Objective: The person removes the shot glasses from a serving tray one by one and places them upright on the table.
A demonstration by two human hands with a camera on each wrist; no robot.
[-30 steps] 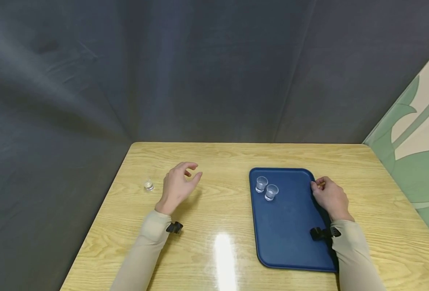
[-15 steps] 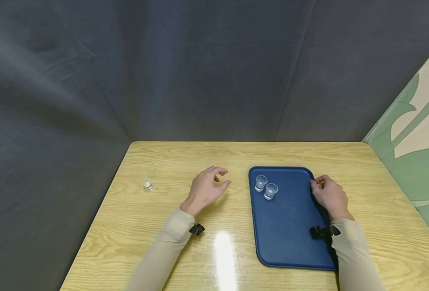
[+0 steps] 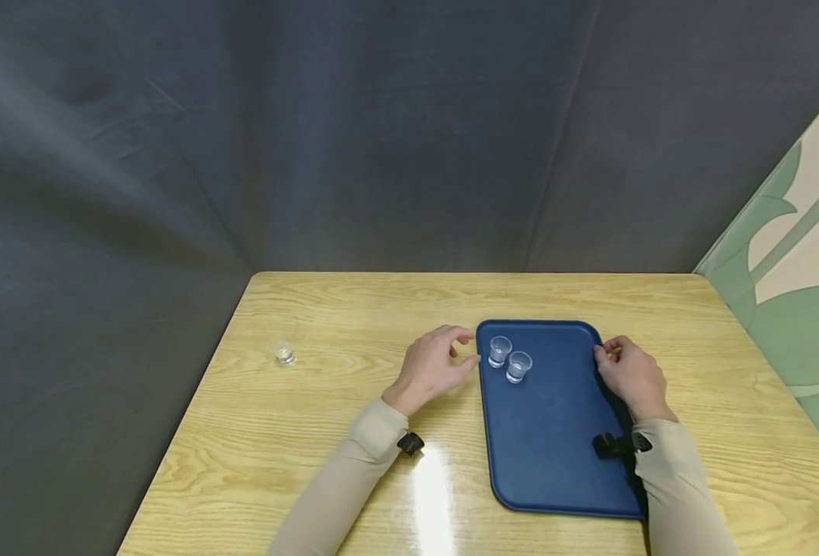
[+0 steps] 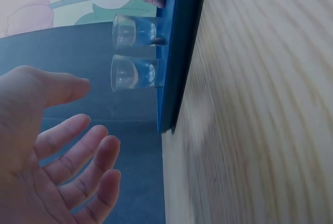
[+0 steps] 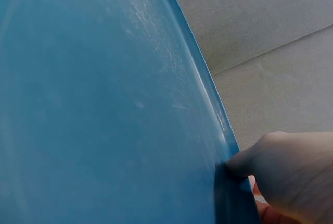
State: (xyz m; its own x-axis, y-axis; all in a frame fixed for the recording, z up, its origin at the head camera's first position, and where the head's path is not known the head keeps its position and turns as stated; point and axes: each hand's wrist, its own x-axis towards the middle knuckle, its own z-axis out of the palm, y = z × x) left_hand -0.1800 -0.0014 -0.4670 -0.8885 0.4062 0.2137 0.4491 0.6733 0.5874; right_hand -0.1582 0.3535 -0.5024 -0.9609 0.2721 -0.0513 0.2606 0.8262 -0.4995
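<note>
Two small clear shot glasses stand upright near the far left corner of a blue tray (image 3: 555,448). One glass (image 3: 499,352) is closer to the corner, and the other glass (image 3: 518,367) sits just right of it. My left hand (image 3: 432,368) hovers by the tray's left rim, thumb and fingers loosely curved and apart, holding nothing. In the left wrist view, the fingertips stop short of both glasses. My right hand (image 3: 631,380) pinches the tray's right rim; the right wrist view shows the thumb (image 5: 242,162) on top and fingers below.
A third small clear glass (image 3: 285,354) stands alone on the left of the wooden table (image 3: 256,448). Dark curtains (image 3: 395,139) hang behind and to the left. A green-and-cream patterned panel (image 3: 805,309) borders the right side.
My left hand has moved right across the table, from near the lone glass to the tray's left rim. The right hand, the tray and the glasses have stayed put.
</note>
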